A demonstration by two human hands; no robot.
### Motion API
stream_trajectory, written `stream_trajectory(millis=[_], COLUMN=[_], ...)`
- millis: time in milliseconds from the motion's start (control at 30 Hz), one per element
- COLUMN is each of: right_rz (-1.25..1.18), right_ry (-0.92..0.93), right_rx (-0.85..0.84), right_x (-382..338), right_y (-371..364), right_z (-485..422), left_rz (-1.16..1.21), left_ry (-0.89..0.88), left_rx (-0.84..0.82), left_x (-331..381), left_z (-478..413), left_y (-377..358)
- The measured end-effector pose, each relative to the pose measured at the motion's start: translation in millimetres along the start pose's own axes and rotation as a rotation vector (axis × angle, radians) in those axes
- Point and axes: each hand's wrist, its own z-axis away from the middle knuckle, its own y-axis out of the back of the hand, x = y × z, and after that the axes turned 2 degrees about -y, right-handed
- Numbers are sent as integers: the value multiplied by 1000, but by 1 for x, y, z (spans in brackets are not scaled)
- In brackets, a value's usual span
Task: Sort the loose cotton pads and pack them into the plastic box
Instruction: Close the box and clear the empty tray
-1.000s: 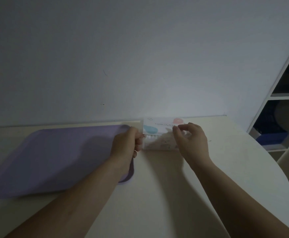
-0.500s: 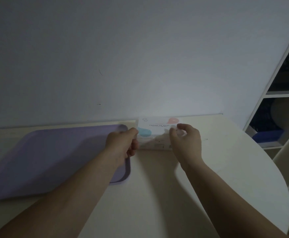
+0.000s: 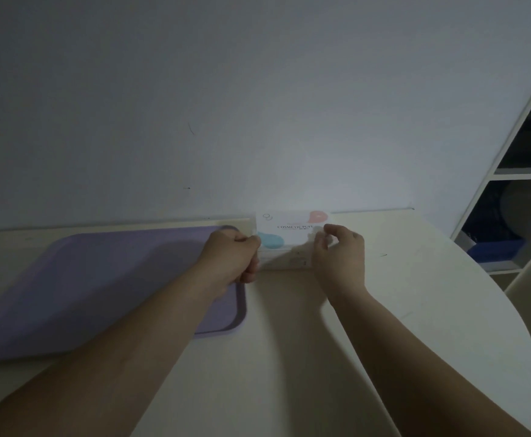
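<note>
- One white plastic box (image 3: 289, 232), "COSMETIC PUFF" label, 12 o'clock; contents unclear.
- Left hand (image 3: 231, 258) and right hand (image 3: 341, 257): curled fingers pinch its ends.
- One flat lilac tray (image 3: 100, 279), 9 o'clock.

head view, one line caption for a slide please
Left hand and right hand grip a plastic box labelled Cosmetic Puff on a pale table, beside a purple tray.

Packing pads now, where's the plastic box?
Head view: the plastic box sits by the wall at the far edge of the table, right of the purple tray, held between the left hand and the right hand.
</note>
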Motion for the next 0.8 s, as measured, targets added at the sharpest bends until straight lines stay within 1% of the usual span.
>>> stream_trajectory(millis=[67, 100, 133, 200, 233, 267, 300, 367, 433, 467, 533, 600, 633, 700, 733, 800], right_rz=[228, 311, 346, 313, 287, 239, 184, 91, 71, 74, 79, 64, 47, 11, 1, -6], right_ry=[74, 171, 297, 550, 614, 639, 615, 499, 394, 374, 379, 391, 385, 383, 382, 390], right_rx=[12, 36, 43, -35, -112, -214, -311, -498, -652, -709, -763, -790, -796, -803, -814, -834], right_x=[-10, -16, -21, -39, -46, -59, -69, -90, -104, -110, -116, -124, -126, -132, -134, -140], right_y=[-6, -9, -15, -34, -40, -54, -66, -87, -108, -120, -134, -151, -155, -163, -165, -166], right_z=[7, 12, 19, 41, 50, 66, 76, 97, 113, 123, 135, 152, 158, 168, 171, 176], left_rz=[-156, -215, -259, -348, -413, -499, -568, -658, -735, -762, -856, -1077, -1184, -1310, -1329, -1253], left_ry=[-72, -114, -152, -230, -269, -285, -301, -295, -280, -255, -257, -217, -170, 26, 128, 313], left_rx=[4, 2, -12, -39, -54, -38, -19, 45, 89, 114, 193, 352, 422, 490, 487, 416], left_x=[-1, -2, -2, -5, -6, -8, -8, -13, -23, -28, -38, -46, -47, -48, -49, -57], left_z=[4, 7, 11, 22, 24, 29, 31, 38, 46, 53, 61, 71, 74, 79, 80, 79], left_y=[6, 10, 13, 33, 39, 59, 73, 108, 144, 163, 194, 235, 252, 283, 296, 315])
